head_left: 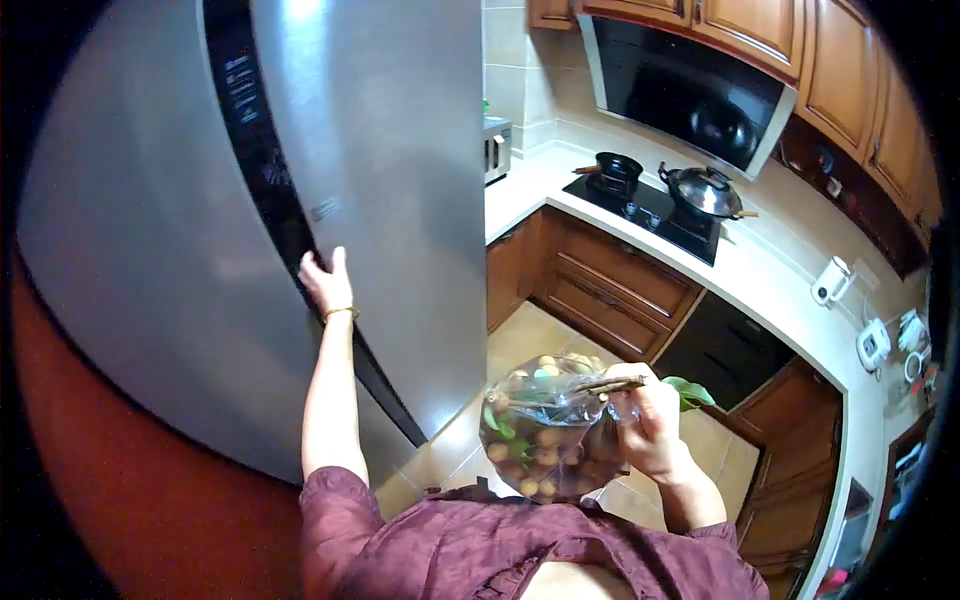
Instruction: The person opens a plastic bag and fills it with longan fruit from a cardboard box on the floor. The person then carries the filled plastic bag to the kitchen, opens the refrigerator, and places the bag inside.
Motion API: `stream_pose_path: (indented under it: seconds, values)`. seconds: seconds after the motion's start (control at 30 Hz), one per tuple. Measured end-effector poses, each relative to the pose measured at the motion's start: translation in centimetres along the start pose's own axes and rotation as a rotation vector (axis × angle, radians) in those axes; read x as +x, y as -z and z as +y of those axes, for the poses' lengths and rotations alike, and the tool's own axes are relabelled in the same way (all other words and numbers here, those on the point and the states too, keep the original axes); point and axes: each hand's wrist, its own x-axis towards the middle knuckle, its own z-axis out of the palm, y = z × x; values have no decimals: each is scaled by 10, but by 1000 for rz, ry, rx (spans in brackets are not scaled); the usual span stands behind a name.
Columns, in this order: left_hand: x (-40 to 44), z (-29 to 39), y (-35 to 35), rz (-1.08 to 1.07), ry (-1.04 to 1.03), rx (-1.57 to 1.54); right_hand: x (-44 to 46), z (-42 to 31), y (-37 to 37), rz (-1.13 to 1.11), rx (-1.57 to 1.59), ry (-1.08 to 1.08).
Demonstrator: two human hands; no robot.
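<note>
A large grey metal refrigerator (400, 200) fills the left side, with a dark vertical strip (262, 150) between its two doors. My left hand (328, 284) is at this strip, fingers apart, the fingertips at the edge of the right door. In front of my body, my right hand (650, 420) grips the gathered top of a clear plastic bag (550, 412). Round yellow-brown fruits (548, 458) on brown stems fill the bag, with some green leaves among them. One green leaf (690, 392) sticks out to the right of my right hand.
Behind stands a white counter (780, 290) with a black hob (650, 215), a small black pan (618, 166) and a lidded wok (705, 192). A white kettle (832, 281) is at the right. Wooden cabinets (610, 290) line the tiled floor (520, 335).
</note>
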Motion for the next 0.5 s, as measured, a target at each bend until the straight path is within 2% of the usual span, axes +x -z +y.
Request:
stream_pose_path:
  seconds: [0.03, 0.07, 0.1, 0.2, 0.37, 0.43, 0.5]
  values:
    - [3, 4, 1, -20, 102, -165, 1, 7, -4, 19, 5, 1]
    - [-16, 5, 22, -55, 125, -101, -26, 10, -1, 44, 14, 43]
    - [-28, -7, 12, 104, 45, -40, -32, 19, -7, 50, 7, 57]
    - [-33, -22, 28, -70, 214, -242, -46, 27, -1, 41, 1, 64]
    - [-39, -48, 10, -54, 256, -287, -62, 55, 13, 18, 13, 10]
    - [-64, -12, 14, 35, 279, -280, -65, 61, 23, -29, 16, -37]
    - [-84, 2, 13, 21, 326, -403, -66, 68, 28, -66, -23, -11]
